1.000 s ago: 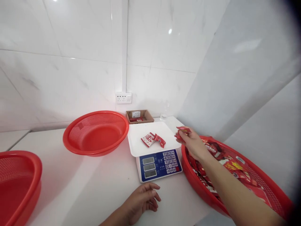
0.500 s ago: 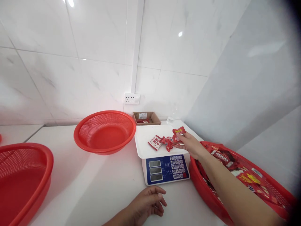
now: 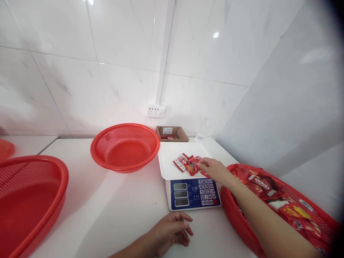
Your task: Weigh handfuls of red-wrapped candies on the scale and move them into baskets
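My right hand [image 3: 213, 167] is over the white pan [image 3: 168, 170] of a digital scale, its thumb and fingertips closed on a small red candy packet [image 3: 195, 163]. Other small packets lie against it in a loose pile, among them a white one with red print [image 3: 180, 163]. Fingers partly hide the pile's right side. My left hand [image 3: 172, 231] is in front of the scale's blue keypad panel [image 3: 193, 193], holding nothing, with its fingers loosely bent and apart.
A red basket [image 3: 228, 206] full of red snack packets stands right of the scale, under my right forearm. Two more red baskets, one at the back [image 3: 125, 166] and one at the left [image 3: 60, 179], stand on the white table. Behind the scale is a cardboard box [image 3: 182, 135].
My right hand has lowered a red packet with yellow lettering onto the pile in the pan. My left hand has stayed much the same. The view has shifted slightly left.
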### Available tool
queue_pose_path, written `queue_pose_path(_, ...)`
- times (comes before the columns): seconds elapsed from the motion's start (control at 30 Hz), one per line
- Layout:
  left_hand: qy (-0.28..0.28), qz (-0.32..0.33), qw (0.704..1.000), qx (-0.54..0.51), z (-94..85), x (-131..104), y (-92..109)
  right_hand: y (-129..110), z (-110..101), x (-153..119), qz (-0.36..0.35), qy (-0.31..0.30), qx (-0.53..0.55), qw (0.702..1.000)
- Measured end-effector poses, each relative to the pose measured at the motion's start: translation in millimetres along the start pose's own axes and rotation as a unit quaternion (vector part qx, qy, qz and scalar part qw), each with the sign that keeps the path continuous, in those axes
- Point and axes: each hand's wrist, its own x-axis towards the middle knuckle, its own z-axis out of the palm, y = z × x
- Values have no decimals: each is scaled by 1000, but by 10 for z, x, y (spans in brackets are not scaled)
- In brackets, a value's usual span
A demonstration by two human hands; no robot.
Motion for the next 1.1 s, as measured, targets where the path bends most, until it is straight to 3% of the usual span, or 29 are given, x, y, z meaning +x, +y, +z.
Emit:
queue_pose_path(0.17, 4, -3, 1000, 0, -1, -5, 5, 21, -36, 97, 24, 58, 157, 986)
queue_pose_path(0.23, 4, -2, 1000, -1, 1, -3, 6, 30, -10, 132, 16, 70, 173, 982)
queue_pose_path(0.37, 1, -2, 1000, -4, 9, 0, 4, 74, 109, 167, -14, 69, 44, 997)
queue_pose_path(0.5, 0, -2, 1000, -3, 6, 3, -1, 133, 293, 157, 12, 27, -64, 998)
queue_pose_path(0.63, -7, 0, 1000, -1, -23, 16, -17, 111, 465, 166, -1, -6, -114, 993)
queue_pose_path(0.87, -15, 0, 1000, 3, -51, 29, -20, -14, 575, 349, 21, 14, -121, 992)
queue_pose_path(0.97, -22, -2, 1000, 3, -54, 30, -14, -68, 547, 312, 39, 62, -73, 995)
queue_pose_path(1.1, -19, -10, 1000, 1, -63, 33, -10, -88, 544, -121, -42, 238, 51, 969)
